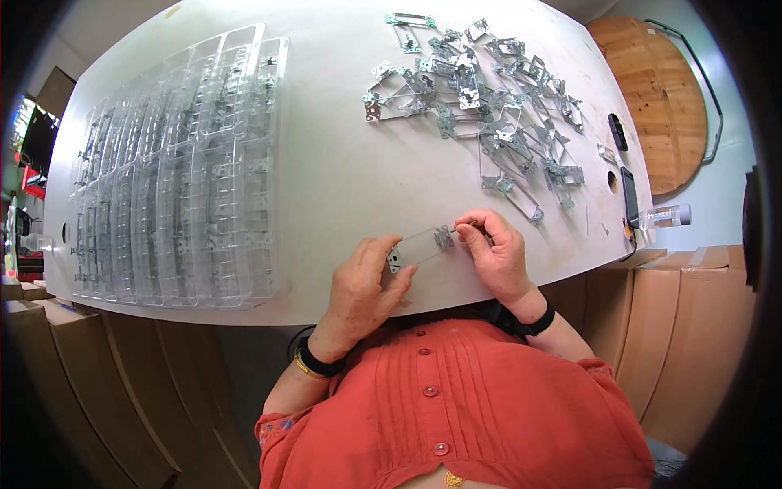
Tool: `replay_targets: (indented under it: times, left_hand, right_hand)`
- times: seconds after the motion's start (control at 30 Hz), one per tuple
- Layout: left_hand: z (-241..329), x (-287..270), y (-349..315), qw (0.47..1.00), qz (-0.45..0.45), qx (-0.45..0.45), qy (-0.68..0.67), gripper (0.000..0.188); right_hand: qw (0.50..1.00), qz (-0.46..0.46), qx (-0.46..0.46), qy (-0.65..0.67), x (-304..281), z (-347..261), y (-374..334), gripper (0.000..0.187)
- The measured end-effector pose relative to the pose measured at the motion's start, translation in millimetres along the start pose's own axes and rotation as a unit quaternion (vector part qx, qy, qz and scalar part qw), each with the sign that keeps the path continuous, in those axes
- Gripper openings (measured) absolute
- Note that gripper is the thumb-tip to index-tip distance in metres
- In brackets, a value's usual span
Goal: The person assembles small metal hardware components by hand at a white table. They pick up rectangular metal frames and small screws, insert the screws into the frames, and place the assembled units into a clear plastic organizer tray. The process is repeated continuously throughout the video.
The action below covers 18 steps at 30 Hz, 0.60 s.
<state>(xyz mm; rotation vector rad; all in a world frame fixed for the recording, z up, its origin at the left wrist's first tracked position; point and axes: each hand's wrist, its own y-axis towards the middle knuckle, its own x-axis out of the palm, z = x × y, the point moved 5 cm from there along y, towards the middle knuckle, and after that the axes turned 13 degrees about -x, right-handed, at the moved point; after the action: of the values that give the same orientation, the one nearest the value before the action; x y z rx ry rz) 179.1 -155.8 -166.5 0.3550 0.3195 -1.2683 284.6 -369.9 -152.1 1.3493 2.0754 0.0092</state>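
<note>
In front of me, near the table's front edge, lies a small metal frame (419, 241) made of two thin rods with a stamped bracket at each end. My left hand (358, 285) is closed around its left bracket (395, 260), thumb on the near side and index finger on the far side. At the opposite end, my right hand (498, 254) pinches something small and thin beside the right bracket (443, 237). The fingertips mostly cover it, so its kind cannot be made out.
A heap of similar metal frames (468, 81) spreads over the far right. Stacked clear plastic trays (281, 163) holding metal parts fill the left. A phone (630, 197), a black object (617, 132) and a clear bottle (668, 216) sit by the right edge. Cardboard boxes (692, 326) flank the table.
</note>
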Motion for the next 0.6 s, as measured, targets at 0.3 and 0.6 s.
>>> replay_targets:
  times: [0.3,0.6]
  left_hand:
    - [0.0,-1.2,1.1,1.000,0.000,-0.002,0.002,0.045]
    - [2.6,-3.1,2.1,1.000,0.000,-0.001,0.002,0.044]
  right_hand:
    - [0.999,-0.041,-0.012,-0.025,-3.6,-11.5,-4.0,0.008]
    - [0.999,-0.046,-0.011,-0.020,-2.1,-11.7,-3.5,0.008]
